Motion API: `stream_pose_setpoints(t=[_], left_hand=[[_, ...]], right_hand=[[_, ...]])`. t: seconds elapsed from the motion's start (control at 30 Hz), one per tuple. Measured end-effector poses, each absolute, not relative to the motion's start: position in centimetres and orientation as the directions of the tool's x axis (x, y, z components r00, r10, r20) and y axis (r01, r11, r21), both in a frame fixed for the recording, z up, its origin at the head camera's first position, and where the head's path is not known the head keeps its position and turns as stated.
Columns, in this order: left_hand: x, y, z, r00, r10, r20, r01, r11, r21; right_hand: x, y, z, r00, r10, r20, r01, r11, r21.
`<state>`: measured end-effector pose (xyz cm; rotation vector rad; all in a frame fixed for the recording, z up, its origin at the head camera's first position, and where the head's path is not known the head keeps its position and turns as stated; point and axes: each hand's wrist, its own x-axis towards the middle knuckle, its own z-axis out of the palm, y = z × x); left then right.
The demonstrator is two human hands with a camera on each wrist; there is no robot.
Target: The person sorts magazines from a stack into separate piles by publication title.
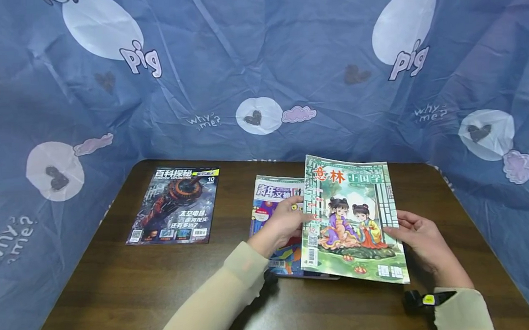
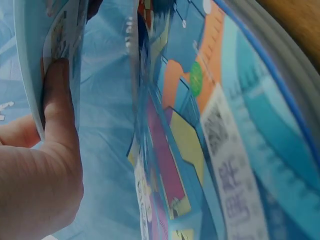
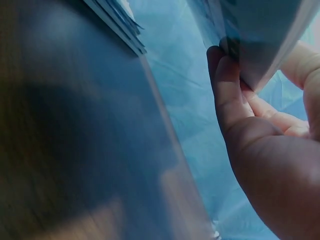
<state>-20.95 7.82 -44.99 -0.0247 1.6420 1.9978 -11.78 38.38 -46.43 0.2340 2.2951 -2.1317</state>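
Observation:
Between both hands, raised off the table, is a green magazine [image 1: 352, 220] with two cartoon figures on its cover. My left hand [image 1: 283, 221] pinches its left edge, the thumb on the cover. The right hand [image 1: 418, 236] pinches its right edge, thumb in front and fingers behind. Beneath and to the left lies a purple and blue magazine [image 1: 280, 256], partly hidden by the left hand and the green magazine; its colourful cover [image 2: 175, 150] fills much of the left wrist view. In the right wrist view the fingers [image 3: 232, 100] lie against the held magazine's underside [image 3: 270, 35].
A dark magazine [image 1: 174, 204] with a red machine on its cover lies flat at the table's left. The brown wooden table [image 1: 105, 288] is bordered at the back and sides by a blue patterned cloth [image 1: 222, 52]. A black strap [image 1: 426, 299] circles the right wrist.

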Motion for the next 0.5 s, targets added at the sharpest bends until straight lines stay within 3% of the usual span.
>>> stream_pose_setpoints(t=[0.5], left_hand=[[-20.8, 11.0, -44.5, -0.826, 0.458, -0.329, -0.403, -0.070, 0.912]], right_hand=[[-11.2, 41.4, -46.6, -0.985, 0.139, -0.101, 0.099, -0.018, -0.995]])
